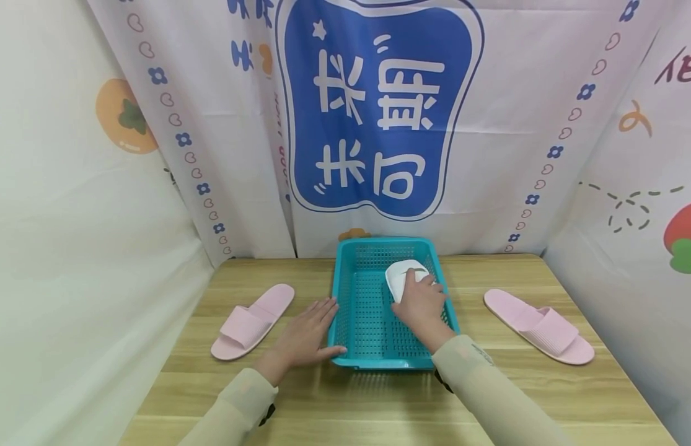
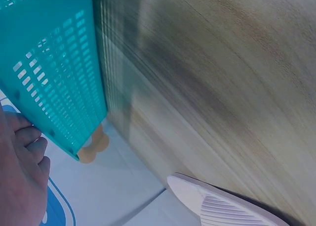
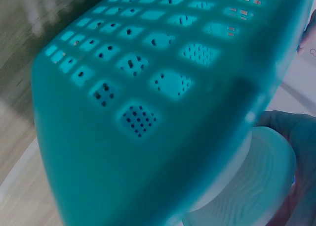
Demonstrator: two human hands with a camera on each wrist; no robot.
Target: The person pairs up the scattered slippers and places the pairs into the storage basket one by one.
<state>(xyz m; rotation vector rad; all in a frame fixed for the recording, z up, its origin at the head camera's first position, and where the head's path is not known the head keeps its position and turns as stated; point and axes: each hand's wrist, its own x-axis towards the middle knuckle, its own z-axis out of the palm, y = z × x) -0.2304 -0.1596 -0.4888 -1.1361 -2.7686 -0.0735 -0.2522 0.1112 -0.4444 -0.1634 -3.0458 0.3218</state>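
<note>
Listing left to right on the wooden counter (image 1: pixel 378 396): pink slipper (image 1: pixel 253 321), flat, light foam. Left hand (image 1: pixel 306 337), fingers straight, steadies the teal basket (image 1: pixel 362 347) at its left wall; the basket looks like rigid, perforated plastic. Right hand (image 1: pixel 420 303), inside the basket, grips a white slipper (image 1: pixel 401 275); judged soft, bendable, best taken across the strap. Second pink slipper (image 1: pixel 537 332) lies well apart.

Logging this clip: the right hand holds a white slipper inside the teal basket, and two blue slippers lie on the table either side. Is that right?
Not quite: the two slippers on the table are pink, not blue, one left and one right of the basket, as the head view shows. The rest stands: the right hand holds a white slipper inside the basket.
</note>
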